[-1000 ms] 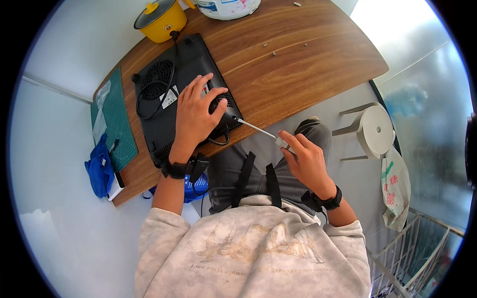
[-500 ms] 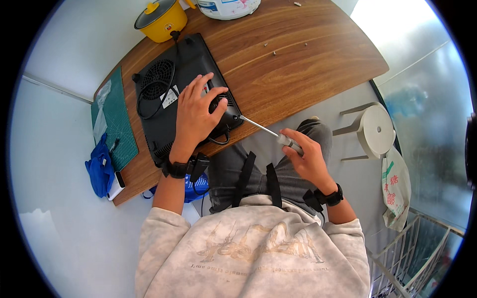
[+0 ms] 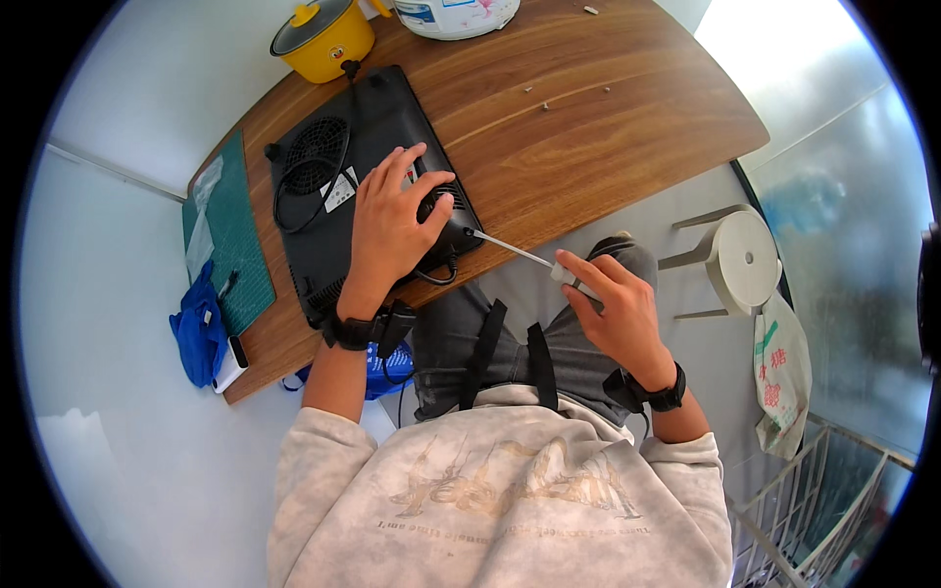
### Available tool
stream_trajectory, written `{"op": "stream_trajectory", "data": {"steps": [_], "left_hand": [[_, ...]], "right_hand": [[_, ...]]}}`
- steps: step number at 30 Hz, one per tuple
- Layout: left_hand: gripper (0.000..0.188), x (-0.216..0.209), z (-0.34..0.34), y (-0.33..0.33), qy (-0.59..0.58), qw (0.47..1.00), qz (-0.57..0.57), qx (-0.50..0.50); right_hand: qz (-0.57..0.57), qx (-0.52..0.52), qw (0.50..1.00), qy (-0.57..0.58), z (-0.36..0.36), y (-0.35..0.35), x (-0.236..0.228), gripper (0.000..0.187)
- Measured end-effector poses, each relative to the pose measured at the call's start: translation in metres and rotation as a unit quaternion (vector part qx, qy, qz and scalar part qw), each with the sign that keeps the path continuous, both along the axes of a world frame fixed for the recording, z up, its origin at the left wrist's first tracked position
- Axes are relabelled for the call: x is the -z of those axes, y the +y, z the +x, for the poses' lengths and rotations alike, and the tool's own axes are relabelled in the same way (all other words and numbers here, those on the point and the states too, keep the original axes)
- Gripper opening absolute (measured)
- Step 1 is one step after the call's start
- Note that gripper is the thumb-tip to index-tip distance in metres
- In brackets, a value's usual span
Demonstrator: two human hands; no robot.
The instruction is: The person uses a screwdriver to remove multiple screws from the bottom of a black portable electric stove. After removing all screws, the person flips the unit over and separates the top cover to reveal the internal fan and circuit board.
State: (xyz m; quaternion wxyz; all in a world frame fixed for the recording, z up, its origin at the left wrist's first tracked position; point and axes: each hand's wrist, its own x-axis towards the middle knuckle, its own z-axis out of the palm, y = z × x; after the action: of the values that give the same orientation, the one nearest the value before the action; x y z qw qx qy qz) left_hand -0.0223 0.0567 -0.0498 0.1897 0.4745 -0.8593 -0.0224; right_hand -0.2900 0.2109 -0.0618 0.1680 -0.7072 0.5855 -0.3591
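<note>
A black induction cooker (image 3: 392, 113) lies underside up on the wooden table, its round fan grille (image 3: 319, 147) showing. My left hand (image 3: 387, 220) rests on it with fingers spread, partly covering a second vent and a label. In my right hand (image 3: 622, 309), beyond the table's near edge, is a screwdriver (image 3: 515, 249) gripped by its pale handle. Its metal shaft slants up to the left, and the tip meets the cooker's near right corner at a dark screw hole. Whether a screw sits there is too small to tell. A black cord (image 3: 279, 201) loops over the cooker's left part.
Several small screws (image 3: 545, 107) lie on the table to the right of the cooker. A yellow pot (image 3: 333, 49) and a white appliance (image 3: 456, 20) stand at the back. To the left are a green cutting mat (image 3: 240, 245) and blue cloth (image 3: 199, 328). A stool (image 3: 735, 255) stands at right.
The fingers of my right hand have shifted round the screwdriver handle, and the hand has turned slightly. The tip stays at the same corner. My left hand keeps its place on the cooker.
</note>
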Motion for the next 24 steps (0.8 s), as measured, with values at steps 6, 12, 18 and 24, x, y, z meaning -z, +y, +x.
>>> {"op": "stream_trajectory", "data": {"steps": [6,12,18,24], "left_hand": [[0.026,0.000,-0.001,0.000,0.008,1.000,-0.008,-0.002],[0.026,0.001,0.000,-0.001,0.013,1.000,-0.006,-0.005],[0.028,0.001,0.000,0.000,0.005,1.000,0.001,-0.002],[0.028,0.000,0.000,0.000,0.010,1.000,0.004,-0.007]], "right_hand": [[-0.052,0.008,0.995,0.085,0.003,0.001,-0.007,0.044],[-0.032,-0.023,0.980,0.195,0.005,0.000,-0.040,0.058],[-0.028,-0.063,0.957,0.280,0.010,-0.007,-0.074,0.058],[-0.052,-0.073,0.946,0.310,0.015,-0.024,-0.089,0.055]]}}
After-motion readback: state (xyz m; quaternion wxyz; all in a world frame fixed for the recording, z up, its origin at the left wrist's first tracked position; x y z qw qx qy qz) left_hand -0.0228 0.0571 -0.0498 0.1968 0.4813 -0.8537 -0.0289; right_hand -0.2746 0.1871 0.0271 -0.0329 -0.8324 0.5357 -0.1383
